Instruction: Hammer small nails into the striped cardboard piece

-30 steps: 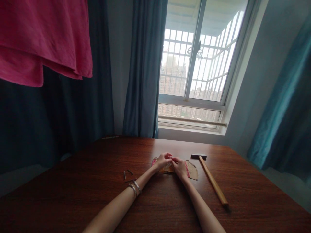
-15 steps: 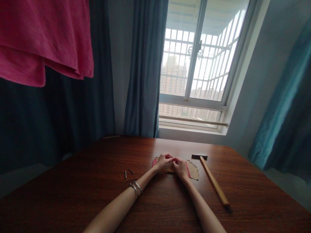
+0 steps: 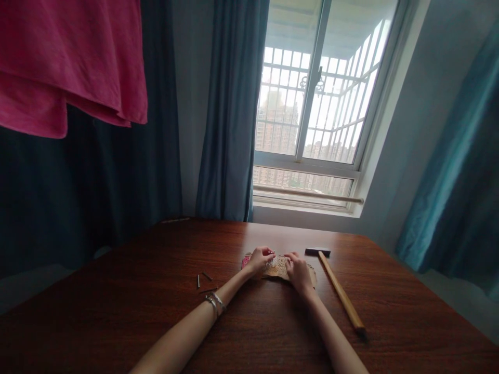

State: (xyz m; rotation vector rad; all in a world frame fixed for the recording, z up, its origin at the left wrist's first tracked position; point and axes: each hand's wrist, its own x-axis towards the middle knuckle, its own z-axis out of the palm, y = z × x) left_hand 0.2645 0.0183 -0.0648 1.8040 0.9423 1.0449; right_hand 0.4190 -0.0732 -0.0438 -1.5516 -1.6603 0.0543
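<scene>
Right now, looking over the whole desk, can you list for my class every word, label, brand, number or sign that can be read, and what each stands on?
None can be read.
Tan, speckled cardboard piece with a pink end: partly covered by hands; its surface marks are too small to make out.
Wooden-handled hammer with a black head: no legible marking.
Thin metal nails: too small to tell.

L forearm (image 3: pixel 183 335): approx. 2 bracelets (image 3: pixel 219 300), silver-col., shiny, thin, nr wrist; pattern too sm. to tell. R forearm (image 3: pixel 333 332) bare, ditto both hands (image 3: pixel 260 258).
</scene>
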